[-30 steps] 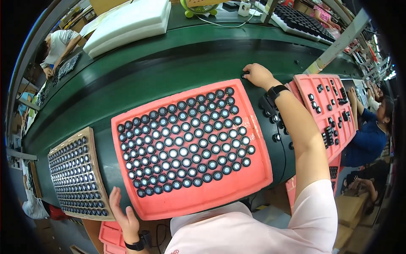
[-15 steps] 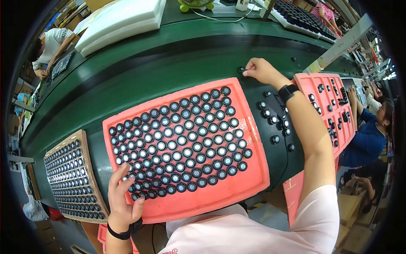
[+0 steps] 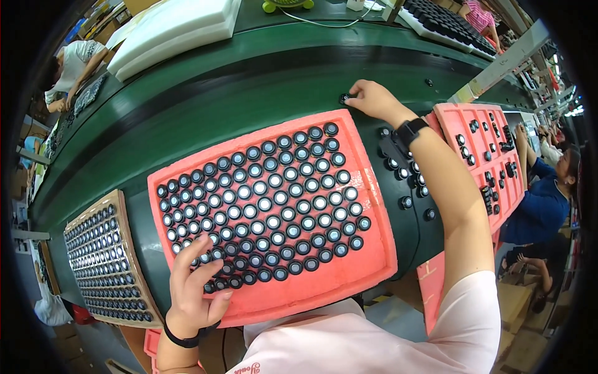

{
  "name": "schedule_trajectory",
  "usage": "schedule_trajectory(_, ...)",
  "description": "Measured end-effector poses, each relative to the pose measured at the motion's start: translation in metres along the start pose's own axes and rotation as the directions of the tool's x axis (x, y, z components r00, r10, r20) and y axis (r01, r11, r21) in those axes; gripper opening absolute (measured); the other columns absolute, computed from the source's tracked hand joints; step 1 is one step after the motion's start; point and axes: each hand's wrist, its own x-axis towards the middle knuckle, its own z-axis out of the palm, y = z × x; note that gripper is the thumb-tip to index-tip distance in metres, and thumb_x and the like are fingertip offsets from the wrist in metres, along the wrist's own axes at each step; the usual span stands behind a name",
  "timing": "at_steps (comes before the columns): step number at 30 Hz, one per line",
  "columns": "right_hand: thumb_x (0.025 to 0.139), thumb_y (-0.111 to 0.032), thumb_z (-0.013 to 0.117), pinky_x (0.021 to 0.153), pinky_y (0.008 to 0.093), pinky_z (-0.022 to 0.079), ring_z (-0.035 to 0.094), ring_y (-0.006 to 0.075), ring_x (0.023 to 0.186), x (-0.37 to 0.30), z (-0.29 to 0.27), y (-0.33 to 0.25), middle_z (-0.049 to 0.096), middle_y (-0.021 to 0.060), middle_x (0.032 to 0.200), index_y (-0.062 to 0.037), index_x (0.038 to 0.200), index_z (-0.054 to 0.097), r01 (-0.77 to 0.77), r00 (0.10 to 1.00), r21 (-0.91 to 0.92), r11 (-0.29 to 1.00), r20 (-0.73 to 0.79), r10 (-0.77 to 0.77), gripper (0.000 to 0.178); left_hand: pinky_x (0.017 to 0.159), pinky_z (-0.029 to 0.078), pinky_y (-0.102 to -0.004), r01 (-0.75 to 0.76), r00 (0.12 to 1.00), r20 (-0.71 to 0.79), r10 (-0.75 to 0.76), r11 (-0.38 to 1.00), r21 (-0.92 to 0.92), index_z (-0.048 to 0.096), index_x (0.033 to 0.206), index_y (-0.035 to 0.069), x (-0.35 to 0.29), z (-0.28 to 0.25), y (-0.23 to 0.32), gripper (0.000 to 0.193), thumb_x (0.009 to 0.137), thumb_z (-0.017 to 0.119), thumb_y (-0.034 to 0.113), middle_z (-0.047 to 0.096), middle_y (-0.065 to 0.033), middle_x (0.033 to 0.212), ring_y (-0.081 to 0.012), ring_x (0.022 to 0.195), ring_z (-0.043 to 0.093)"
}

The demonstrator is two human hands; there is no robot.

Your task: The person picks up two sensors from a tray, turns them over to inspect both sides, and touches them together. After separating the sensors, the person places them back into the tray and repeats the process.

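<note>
A pink foam tray (image 3: 305,299) lies in front of me, filled with rows of small black round parts (image 3: 265,204) with pale, shiny centres. My left hand (image 3: 194,293) hovers over or rests on its near left corner, fingers spread, covering some of the parts; I cannot tell if the fingertips touch them. Beyond the tray's far right corner, my right hand (image 3: 370,100) pinches a black round part (image 3: 345,98) at or just above the green belt (image 3: 280,81). Loose black round parts (image 3: 406,202) lie beside the tray, under and next to my right forearm.
At the left stands a brown tray (image 3: 134,274) full of similar parts. A pink compartment tray (image 3: 467,118) with scattered parts is at the right. White foam sheets (image 3: 180,37) lie across the belt. Co-workers sit at the far left and the right (image 3: 542,202).
My right hand has shifted slightly left with the black round part. My left hand has moved right over the tray's near left corner. A loose part on the far belt has drifted slightly left.
</note>
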Motion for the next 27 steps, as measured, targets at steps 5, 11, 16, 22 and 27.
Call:
schedule_trajectory(5, 0.078, -0.026, 0.073, 0.076, 0.0362, 0.052, 0.065, 0.0281, 0.084, 0.014, 0.014, -0.023, 0.068, 0.0131, 0.097, -0.0013, 0.108, 0.063, -0.12, 0.992, -0.214, 0.969, 0.008, 0.125, 0.04, 0.091, 0.05, -0.0459, 0.077, 0.996, -0.039, -0.079, 0.996, -0.052, 0.058, 0.107, -0.002, -0.014, 0.007, 0.006, 0.036, 0.081, 0.067, 0.022, 0.047, -0.0279, 0.131, -0.0403, 0.11, 0.058)
schedule_trajectory(11, 0.087, -0.016, 0.068, 0.071, 0.0261, 0.051, 0.062, 0.0131, 0.077, -0.015, -0.007, -0.024, 0.066, 0.0072, 0.091, 0.0007, 0.117, 0.058, -0.148, 0.986, 0.566, 0.811, 0.147, 0.077, 0.036, 0.09, 0.051, -0.0436, 0.11, 0.987, -0.108, -0.12, 0.989, -0.095, 0.059, 0.105, -0.004, -0.026, 0.006, 0.006, 0.034, 0.083, 0.065, 0.022, 0.047, -0.0271, 0.131, -0.0376, 0.11, 0.058)
schedule_trajectory(16, 0.089, -0.004, 0.063, 0.071, 0.0231, 0.052, 0.063, 0.0118, 0.077, -0.116, -0.026, -0.1, 0.065, 0.0059, 0.093, 0.0008, 0.113, 0.057, -0.181, 0.975, 0.884, 0.432, 0.219, -0.041, 0.025, 0.089, 0.051, -0.0414, 0.108, 0.961, -0.213, -0.173, 0.952, -0.286, 0.059, 0.103, -0.005, -0.017, 0.022, 0.003, 0.031, 0.088, 0.062, 0.023, 0.047, -0.026, 0.13, -0.0341, 0.109, 0.058)
schedule_trajectory(22, 0.081, 0.006, 0.067, 0.075, 0.0256, 0.053, 0.065, 0.018, 0.086, -0.207, -0.02, -0.195, 0.065, 0.0123, 0.099, 0.0046, 0.111, 0.059, -0.304, 0.915, 0.904, 0.302, 0.365, -0.172, 0.031, 0.089, 0.05, -0.0403, 0.057, 0.948, -0.248, -0.199, 0.873, -0.485, 0.059, 0.102, -0.005, 0.012, 0.035, 0.012, 0.029, 0.09, 0.06, 0.022, 0.048, -0.0251, 0.13, -0.0308, 0.107, 0.059)
schedule_trajectory(27, 0.078, 0.008, 0.07, 0.078, 0.0288, 0.051, 0.063, 0.0207, 0.087, -0.216, 0.028, -0.22, 0.064, 0.0121, 0.096, 0.0046, 0.11, 0.062, 0.033, 0.946, 0.989, 0.147, 0.017, -0.323, 0.033, 0.09, 0.05, -0.0387, -0.01, 0.929, -0.299, -0.219, 0.792, -0.611, 0.059, 0.103, -0.005, 0.026, 0.036, 0.02, 0.026, 0.09, 0.06, 0.018, 0.049, -0.0241, 0.128, -0.0279, 0.106, 0.059)
